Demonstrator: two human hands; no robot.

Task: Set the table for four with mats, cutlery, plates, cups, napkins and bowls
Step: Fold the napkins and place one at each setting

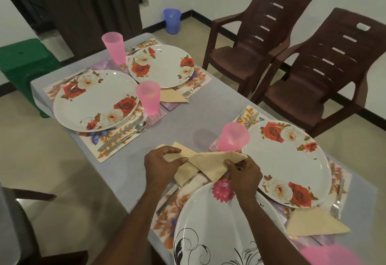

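Both hands hold beige napkins (pixel 211 161) above the near plate (pixel 219 227), which has a pink flower and black swirls. My left hand (pixel 161 165) pinches the left napkin; my right hand (pixel 244 176) pinches the folded one on the right. Three rose-patterned plates (pixel 94 101) (pixel 160 66) (pixel 292 164) rest on floral mats. Pink cups (pixel 232 138) (pixel 148 97) (pixel 113 47) stand by them; a fourth blurs at the bottom right (pixel 330 254). Folded napkins lie by the far right plate (pixel 172 96) and the near right plate (pixel 315 224). Cutlery (pixel 123 137) flanks the plates.
Two brown plastic chairs (pixel 261 41) (pixel 325 80) stand along the table's right side. A green stool (pixel 27 66) is at the far left corner and a blue bin (pixel 171 20) on the floor beyond. A chair arm (pixel 31 197) shows at the near left.
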